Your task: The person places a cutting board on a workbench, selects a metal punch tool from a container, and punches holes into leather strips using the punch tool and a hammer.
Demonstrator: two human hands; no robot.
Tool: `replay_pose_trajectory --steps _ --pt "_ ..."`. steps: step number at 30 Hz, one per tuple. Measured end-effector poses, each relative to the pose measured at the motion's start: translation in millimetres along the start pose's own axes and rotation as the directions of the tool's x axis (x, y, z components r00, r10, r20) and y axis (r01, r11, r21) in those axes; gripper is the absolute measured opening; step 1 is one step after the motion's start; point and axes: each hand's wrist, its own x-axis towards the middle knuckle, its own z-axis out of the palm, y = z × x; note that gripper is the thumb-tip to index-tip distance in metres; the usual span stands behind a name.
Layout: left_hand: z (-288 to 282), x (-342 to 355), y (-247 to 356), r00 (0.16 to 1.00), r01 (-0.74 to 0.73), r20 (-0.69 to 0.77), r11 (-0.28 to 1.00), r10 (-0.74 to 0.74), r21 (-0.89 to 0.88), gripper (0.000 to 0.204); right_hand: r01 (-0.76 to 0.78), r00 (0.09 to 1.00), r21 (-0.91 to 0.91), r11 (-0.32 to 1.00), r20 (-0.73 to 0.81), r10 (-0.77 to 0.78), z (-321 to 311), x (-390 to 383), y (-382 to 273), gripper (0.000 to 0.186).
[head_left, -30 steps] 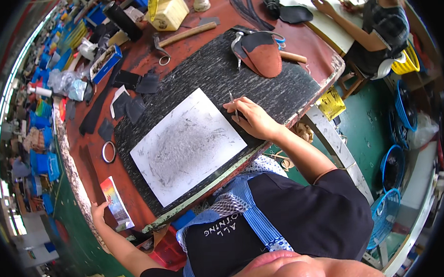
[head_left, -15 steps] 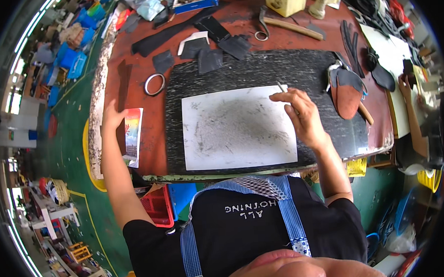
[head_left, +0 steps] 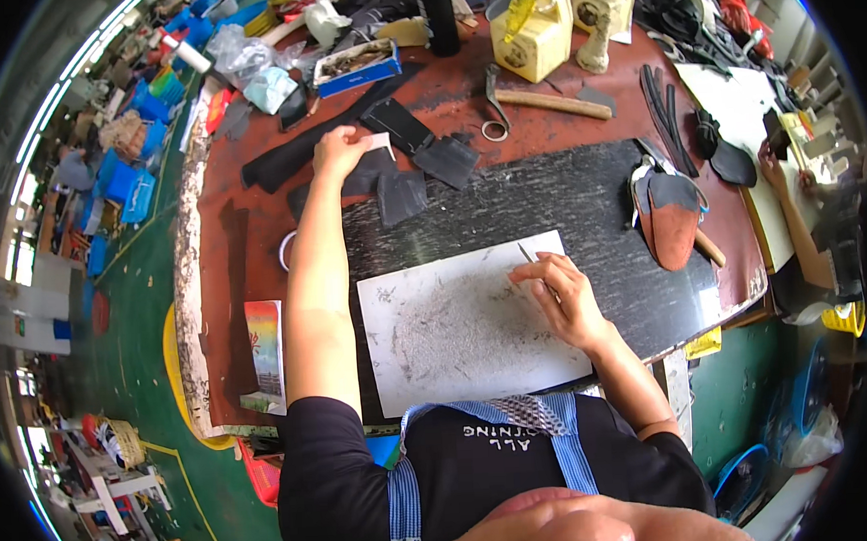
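The person's left hand (head_left: 339, 154) reached across the table (head_left: 224, 309) to a small white piece (head_left: 380, 143), its fingertips at the edge. The fingers were bent close together, but whether they pinched the piece or only touched it could not be told. Black scraps (head_left: 403, 199) lay just beside it, some overlapping, perhaps grouped there to keep the nearer surface free while staying within arm's length.

The right hand (head_left: 562, 296) pinched a thin tool (head_left: 525, 253) between thumb and fingers, above the right part of a white board (head_left: 455, 328). One end of the tool pointed up and away from the body, as if it was simply being kept in hand while the other arm stretched out. The smudged board rested on a dark slab (head_left: 585, 201) near the person's body, probably because both hands reached that spot easily and the slab gave firm backing.

Beyond the scraps, a shallow blue box (head_left: 359, 73) stood open, with a heap of small brownish things inside, too blurred to name. Farther right stood a yellow jug (head_left: 532, 39) with yellow wrapping near its top; its contents were hidden. Clear plastic bags (head_left: 240, 55) sat behind the box, their contents unclear.
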Motion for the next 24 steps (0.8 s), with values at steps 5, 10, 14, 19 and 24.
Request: replay_pose_trajectory --steps 5,10,14,19,24 --pt "18.0 12.2 23.2 0.989 0.007 0.144 0.982 -0.035 0.189 0.048 0.021 0.999 0.005 1.000 0.024 -0.021 -2.1 3.4 2.0 0.013" --pt "4.2 24.5 -2.1 0.937 0.147 0.332 0.985 -0.108 -0.095 0.031 0.011 1.000 0.021 1.000 0.028 -0.012 -3.0 3.2 4.4 0.013" --pt "-3.9 22.7 -12.0 0.982 0.150 0.090 0.975 -0.166 0.163 0.035 0.009 0.999 0.048 0.999 0.043 -0.011 -1.6 8.1 5.3 0.012" --pt "0.1 11.0 33.7 0.847 -0.518 0.054 0.801 0.528 0.300 0.059 -0.003 0.999 0.057 0.998 0.038 0.001 -2.2 5.3 8.4 0.012" --pt "4.7 14.8 93.3 0.756 -0.652 0.463 0.596 0.463 0.469 0.069 -0.026 0.997 0.038 0.999 0.070 0.023 -2.6 2.2 9.4 0.013"
